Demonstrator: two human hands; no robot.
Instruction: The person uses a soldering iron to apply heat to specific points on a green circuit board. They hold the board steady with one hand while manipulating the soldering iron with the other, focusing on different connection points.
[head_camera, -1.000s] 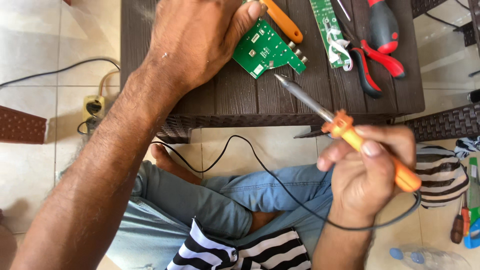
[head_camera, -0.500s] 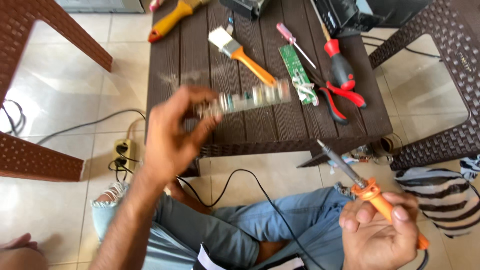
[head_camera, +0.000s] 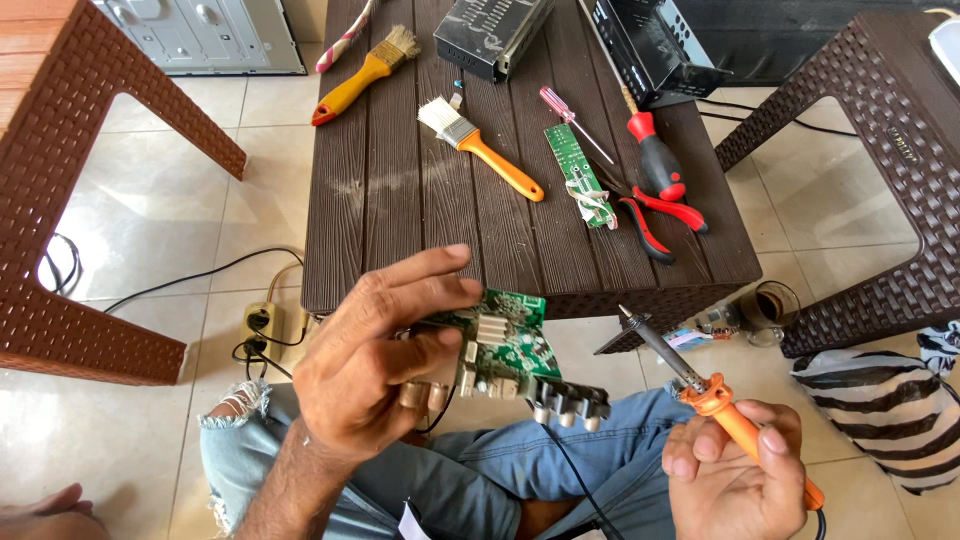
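Note:
My left hand (head_camera: 375, 355) holds a green circuit board (head_camera: 505, 350) with a row of metal connectors along its lower edge, lifted above my lap in front of the dark brown slatted table (head_camera: 400, 200). My right hand (head_camera: 735, 475) grips an orange-handled soldering iron (head_camera: 710, 395) at the lower right; its tip points up and to the left, a short way right of the board without touching it. The iron's black cord runs down across my jeans.
On the table lie two orange-handled brushes (head_camera: 480, 148) (head_camera: 365, 72), a narrow green circuit board (head_camera: 578, 175), a red screwdriver (head_camera: 655, 160), red pliers (head_camera: 665, 215) and two black boxes (head_camera: 490, 35). A power strip (head_camera: 262, 325) lies on the tile floor. Brown woven stools stand left and right.
My left hand has brought the circuit board off the table toward my lap. The view has pulled back from the table. My right hand keeps the soldering iron.

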